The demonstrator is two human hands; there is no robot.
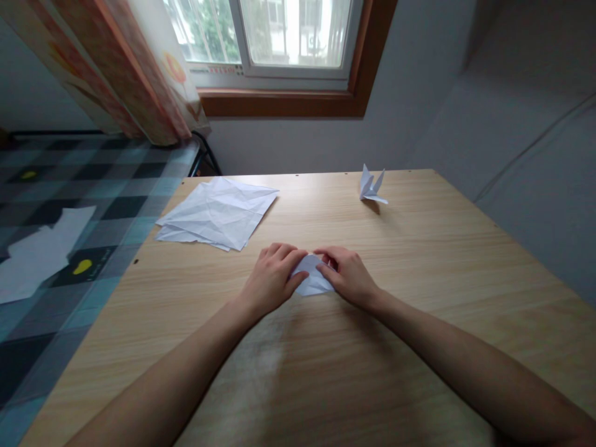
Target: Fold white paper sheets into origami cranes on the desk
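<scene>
A small piece of folded white paper (313, 282) is between my two hands, over the middle of the wooden table. My left hand (278, 273) grips its left side, with the thumb on the paper's face and the fingers curled over the far edge. On the other side, my right hand (347, 273) pinches the upper right edge between thumb and fingers. Both hands partly cover the paper, so its full outline is hidden. Beyond my right hand, a folded paper crane (367, 189) stands near the table's back edge.
Several creased white sheets (223, 211) lie stacked at the table's back left. To the left, a bed with a checked cover (116, 208) holds more white paper (41, 254). A curtain (116, 62) and a window (293, 34) are behind the wooden table (442, 248).
</scene>
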